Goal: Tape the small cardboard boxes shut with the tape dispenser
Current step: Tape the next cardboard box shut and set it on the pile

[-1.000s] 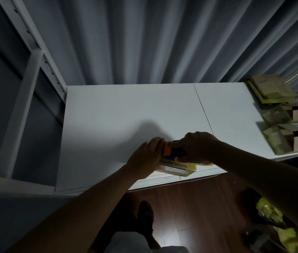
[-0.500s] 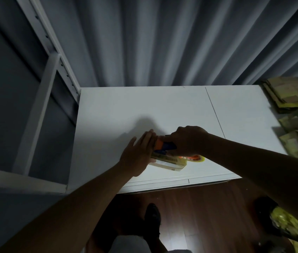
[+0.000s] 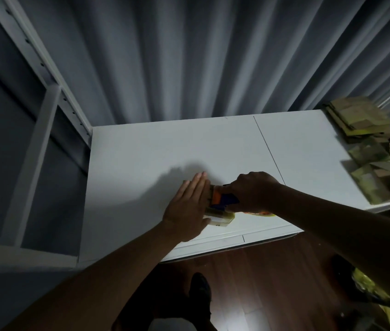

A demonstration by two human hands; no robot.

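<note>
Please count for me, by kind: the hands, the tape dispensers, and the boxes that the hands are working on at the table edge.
Hands: 2, left hand and right hand
Tape dispenser: 1
Small cardboard box under the hands: 1
Total: 4

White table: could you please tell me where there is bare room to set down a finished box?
The white table is bare from its left edge to the left hand, and along the grey curtain past the seam. It is crowded at the right edge, where the pile of cardboard boxes sits, and near the front, where the right hand works the orange tape dispenser.
</note>
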